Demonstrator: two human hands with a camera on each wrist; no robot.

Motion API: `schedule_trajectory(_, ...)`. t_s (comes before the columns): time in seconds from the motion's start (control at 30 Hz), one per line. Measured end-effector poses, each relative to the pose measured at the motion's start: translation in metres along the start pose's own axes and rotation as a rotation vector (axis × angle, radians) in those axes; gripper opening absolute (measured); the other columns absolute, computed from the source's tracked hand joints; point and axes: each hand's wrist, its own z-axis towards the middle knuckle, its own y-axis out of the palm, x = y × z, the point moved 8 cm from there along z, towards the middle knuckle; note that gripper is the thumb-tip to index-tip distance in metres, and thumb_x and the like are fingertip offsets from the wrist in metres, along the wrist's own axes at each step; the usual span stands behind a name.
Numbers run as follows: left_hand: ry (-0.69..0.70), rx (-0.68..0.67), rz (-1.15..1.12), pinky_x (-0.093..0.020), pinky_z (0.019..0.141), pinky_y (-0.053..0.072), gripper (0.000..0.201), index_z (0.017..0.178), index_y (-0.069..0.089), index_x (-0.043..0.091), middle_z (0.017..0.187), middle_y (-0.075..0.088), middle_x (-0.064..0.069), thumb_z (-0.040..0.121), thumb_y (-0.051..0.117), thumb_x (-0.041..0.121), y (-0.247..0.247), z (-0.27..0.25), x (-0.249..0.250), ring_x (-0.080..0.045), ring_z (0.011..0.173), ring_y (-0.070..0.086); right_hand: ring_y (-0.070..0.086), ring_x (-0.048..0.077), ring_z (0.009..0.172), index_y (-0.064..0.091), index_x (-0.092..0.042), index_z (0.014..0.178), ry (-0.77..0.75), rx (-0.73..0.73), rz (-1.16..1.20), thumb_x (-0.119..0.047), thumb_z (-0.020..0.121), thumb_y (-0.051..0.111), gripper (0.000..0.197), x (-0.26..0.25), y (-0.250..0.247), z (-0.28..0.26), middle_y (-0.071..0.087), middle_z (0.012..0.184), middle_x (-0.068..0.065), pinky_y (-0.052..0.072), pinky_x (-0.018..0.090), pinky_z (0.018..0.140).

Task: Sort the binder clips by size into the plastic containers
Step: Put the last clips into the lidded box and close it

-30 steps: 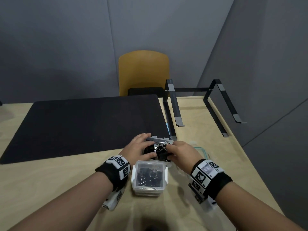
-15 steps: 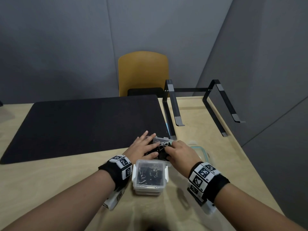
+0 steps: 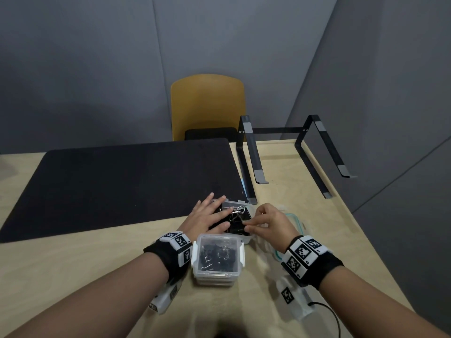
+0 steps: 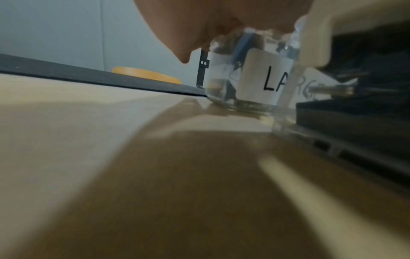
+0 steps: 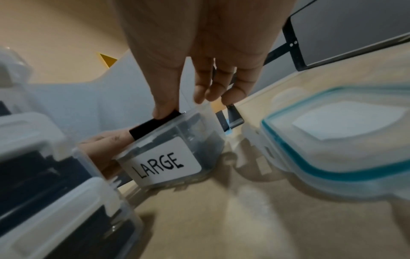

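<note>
An open clear container marked LARGE point(image 3: 247, 239) point(image 5: 165, 163) point(image 4: 259, 84) stands at the black mat's near right corner, filled with black binder clips point(image 3: 238, 217). My left hand point(image 3: 210, 215) lies flat over its left half, fingers straight on the clips. My right hand point(image 3: 264, 223) is at the near right rim; thumb and forefinger pinch a black binder clip point(image 5: 155, 125) that sticks up above the wall. A closed container of clips point(image 3: 217, 257) with white latches tops a stack just in front, between my wrists.
A lid with a teal seal point(image 3: 295, 224) point(image 5: 332, 140) lies right of the LARGE container. A black mat point(image 3: 122, 184) covers the table's far left. A black metal stand point(image 3: 251, 162) stands at the back right, a yellow chair point(image 3: 207, 106) behind it.
My left hand's fingers have straightened and spread flat over the clips. My right hand has drawn back rightward from inside the container to its near right rim.
</note>
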Motion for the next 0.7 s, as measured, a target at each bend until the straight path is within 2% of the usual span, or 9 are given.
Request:
schedule_trajectory(0.07, -0.002, -0.016, 0.021, -0.04, 0.114, -0.01, 0.088, 0.144, 0.027, 0.04, 0.158, 0.003, 0.011, 0.071, 0.002, 0.083, 0.001, 0.0, 0.0, -0.005, 0.138, -0.02, 0.05, 0.014, 0.092, 0.076, -0.022, 0.096, 0.018, 0.003, -0.008, -0.027, 0.078, 0.074, 0.018, 0.004, 0.002, 0.001, 0.05, 0.093, -0.003, 0.044, 0.022, 0.083)
schedule_trajectory(0.2, -0.004, -0.029, 0.037, -0.037, 0.112, -0.014, 0.089, 0.143, 0.028, 0.042, 0.157, 0.002, 0.013, 0.069, 0.002, 0.085, 0.002, -0.001, 0.0, -0.005, 0.138, -0.023, 0.043, 0.012, 0.093, 0.075, -0.02, 0.101, -0.087, -0.003, -0.158, -0.029, 0.082, 0.07, 0.021, -0.005, 0.005, 0.003, 0.049, 0.092, -0.001, 0.032, 0.018, 0.08)
schedule_trajectory(0.3, 0.004, -0.032, 0.138, -0.036, 0.111, -0.018, 0.09, 0.143, 0.027, 0.042, 0.158, 0.002, 0.013, 0.07, -0.004, 0.083, 0.002, 0.0, 0.001, -0.006, 0.137, -0.025, 0.041, 0.014, 0.095, 0.075, -0.021, 0.101, -0.125, -0.007, -0.232, -0.031, 0.083, 0.069, 0.021, -0.011, 0.006, 0.003, 0.054, 0.097, 0.003, 0.028, 0.019, 0.081)
schedule_trajectory(0.4, 0.028, -0.057, 0.287, -0.038, 0.11, -0.023, 0.087, 0.146, 0.025, 0.037, 0.158, 0.005, 0.013, 0.074, -0.007, 0.074, -0.002, 0.0, 0.008, -0.007, 0.137, -0.027, 0.042, 0.014, 0.098, 0.074, -0.018, 0.097, -0.128, -0.009, -0.231, -0.029, 0.083, 0.068, 0.019, -0.012, 0.007, 0.003, 0.055, 0.1, 0.002, 0.027, 0.019, 0.083)
schedule_trajectory(0.53, 0.112, -0.122, 0.348, -0.032, 0.11, -0.02, 0.093, 0.147, 0.025, 0.027, 0.158, 0.016, 0.007, 0.073, -0.013, 0.069, -0.004, 0.005, 0.019, -0.005, 0.138, -0.018, 0.038, 0.012, 0.099, 0.07, -0.015, 0.088, -0.112, -0.018, -0.176, -0.024, 0.083, 0.069, 0.011, -0.009, 0.008, 0.004, 0.05, 0.098, -0.005, 0.027, 0.02, 0.086)
schedule_trajectory(0.6, 0.136, -0.152, 0.326, -0.029, 0.11, -0.018, 0.086, 0.149, 0.018, 0.03, 0.157, 0.018, 0.004, 0.076, -0.01, 0.065, -0.001, 0.005, 0.021, -0.003, 0.137, -0.014, 0.039, 0.012, 0.1, 0.069, -0.015, 0.088, -0.109, -0.038, -0.19, -0.025, 0.083, 0.068, 0.011, -0.008, 0.01, 0.005, 0.05, 0.1, -0.004, 0.028, 0.02, 0.086)
schedule_trajectory(0.7, 0.128, -0.173, 0.33, -0.028, 0.11, -0.019, 0.075, 0.147, 0.009, 0.038, 0.159, 0.01, 0.007, 0.078, -0.006, 0.066, 0.003, 0.004, 0.023, -0.001, 0.137, -0.016, 0.039, 0.012, 0.101, 0.069, -0.016, 0.09, -0.105, -0.053, -0.202, -0.026, 0.085, 0.067, 0.012, -0.009, 0.01, 0.005, 0.054, 0.105, 0.0, 0.027, 0.019, 0.085)
